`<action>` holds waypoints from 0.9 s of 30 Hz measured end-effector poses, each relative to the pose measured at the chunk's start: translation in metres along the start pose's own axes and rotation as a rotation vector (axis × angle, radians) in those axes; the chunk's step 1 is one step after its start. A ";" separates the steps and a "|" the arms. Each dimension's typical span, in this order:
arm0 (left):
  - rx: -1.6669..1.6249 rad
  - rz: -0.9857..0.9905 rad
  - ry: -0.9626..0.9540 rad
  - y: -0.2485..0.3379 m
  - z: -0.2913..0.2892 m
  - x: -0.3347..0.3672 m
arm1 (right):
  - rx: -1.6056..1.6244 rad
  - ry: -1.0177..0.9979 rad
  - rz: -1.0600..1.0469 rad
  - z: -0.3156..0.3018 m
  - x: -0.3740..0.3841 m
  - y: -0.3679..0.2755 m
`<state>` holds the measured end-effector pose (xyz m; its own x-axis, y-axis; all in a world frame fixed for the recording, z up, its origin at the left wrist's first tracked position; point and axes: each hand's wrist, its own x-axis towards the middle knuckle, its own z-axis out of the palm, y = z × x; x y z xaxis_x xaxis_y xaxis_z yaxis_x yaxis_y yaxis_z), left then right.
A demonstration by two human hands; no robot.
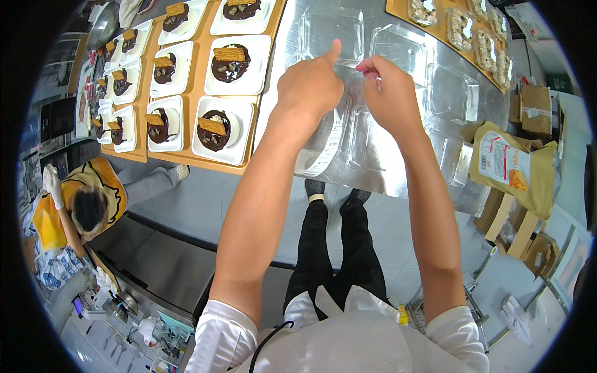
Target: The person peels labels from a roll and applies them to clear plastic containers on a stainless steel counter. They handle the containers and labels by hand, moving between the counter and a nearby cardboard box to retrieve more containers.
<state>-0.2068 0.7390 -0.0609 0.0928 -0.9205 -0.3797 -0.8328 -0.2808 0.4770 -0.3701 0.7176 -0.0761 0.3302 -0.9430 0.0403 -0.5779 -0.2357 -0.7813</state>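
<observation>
White, smooth cloth sleeves (457,336) ended above bare forearms (252,217). Beyond them, a curling, glossy white strip (329,146) ran from near the left hand (311,84) over a shiny stainless-steel table (373,178). That hand stretched one digit forward; whether it gripped anything, I couldn't tell. The right hand (390,90) had its fingers curled, and I couldn't make out anything pinched there. Thin, clear plastic boxes (333,28) lay around both hands. Leftward, square white plates (245,152) bore round chocolate-topped desserts (214,142) with rectangular biscuits (211,127); farther off, clear bags (460,30) of lumpy pieces sat on a tan tray (444,45).
</observation>
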 end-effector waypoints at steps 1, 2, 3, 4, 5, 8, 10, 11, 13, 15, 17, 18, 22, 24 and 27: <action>-0.008 0.000 0.002 0.000 -0.002 -0.001 | 0.059 -0.011 0.024 -0.007 -0.009 -0.007; -0.016 0.000 0.005 0.000 -0.004 -0.003 | 0.188 -0.003 0.071 -0.009 -0.020 -0.014; -0.134 -0.015 -0.033 0.001 -0.013 -0.008 | 0.316 0.008 0.121 -0.010 -0.032 -0.020; -0.247 -0.028 -0.069 0.003 -0.029 -0.016 | 0.448 0.024 0.168 -0.011 -0.043 -0.027; -0.358 -0.039 -0.106 0.004 -0.042 -0.025 | 0.551 0.001 0.169 -0.009 -0.055 -0.029; -0.795 -0.021 -0.084 0.007 -0.070 -0.058 | 0.805 -0.156 0.259 -0.016 -0.089 -0.052; -0.932 -0.004 -0.039 0.025 -0.080 -0.083 | 1.001 -0.249 0.266 -0.031 -0.114 -0.082; -0.950 0.012 -0.039 0.035 -0.085 -0.097 | 0.997 -0.253 0.262 -0.040 -0.128 -0.095; -1.050 0.082 0.003 0.054 -0.084 -0.122 | 0.976 -0.230 0.277 -0.056 -0.157 -0.112; -1.154 0.079 0.209 0.094 -0.078 -0.155 | 1.046 -0.223 0.292 -0.074 -0.194 -0.116; -1.163 0.141 0.415 0.118 -0.065 -0.190 | 1.130 -0.259 0.296 -0.105 -0.236 -0.119; -1.232 0.168 0.409 0.129 -0.055 -0.212 | 1.139 -0.314 0.297 -0.124 -0.251 -0.118; -0.751 0.271 0.265 0.207 -0.008 -0.287 | 0.762 -0.416 0.163 -0.191 -0.329 -0.055; -0.811 0.250 0.066 0.256 0.008 -0.327 | 0.773 -0.182 0.247 -0.202 -0.391 -0.030; -0.800 0.347 -0.059 0.343 0.063 -0.336 | 0.799 0.166 0.448 -0.281 -0.448 -0.010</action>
<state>-0.5578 0.9697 0.1803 -0.1417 -0.9801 -0.1393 -0.1736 -0.1139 0.9782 -0.7220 1.0767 0.0885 0.0541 -0.9429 -0.3286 0.0801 0.3321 -0.9398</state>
